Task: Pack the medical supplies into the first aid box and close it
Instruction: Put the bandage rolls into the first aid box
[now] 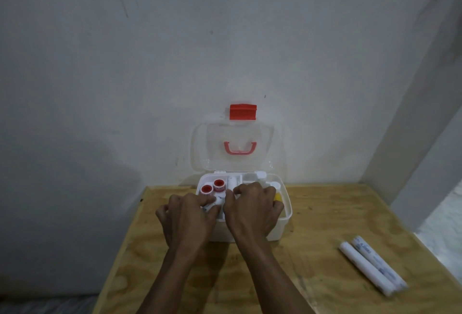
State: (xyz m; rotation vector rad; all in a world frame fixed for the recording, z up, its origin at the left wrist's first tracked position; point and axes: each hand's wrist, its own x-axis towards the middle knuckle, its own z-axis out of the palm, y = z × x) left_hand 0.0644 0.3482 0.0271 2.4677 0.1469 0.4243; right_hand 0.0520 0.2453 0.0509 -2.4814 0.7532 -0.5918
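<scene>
A white first aid box (pixel 286 216) stands open on the wooden table, its clear lid (pixel 200 148) leaning back against the wall, with a red latch (pixel 243 112) and a red handle (pixel 240 148). Inside at the back left sit two red-cored tape rolls (pixel 212 187). A white bottle cap (pixel 275 185) and something yellow (pixel 278 196) show at the box's right. My left hand (pixel 186 216) is over the box's left part, fingers closed on a small white packet (pixel 212 205). My right hand (pixel 252 210) is curled over the middle, fingertips at the same packet; what lies under it is hidden.
Two long white wrapped rolls (pixel 372 265) lie side by side on the table at the right, apart from the box. The wooden table (pixel 325 213) butts against the white wall behind and a wall corner at the right. Its left edge drops to a dark floor.
</scene>
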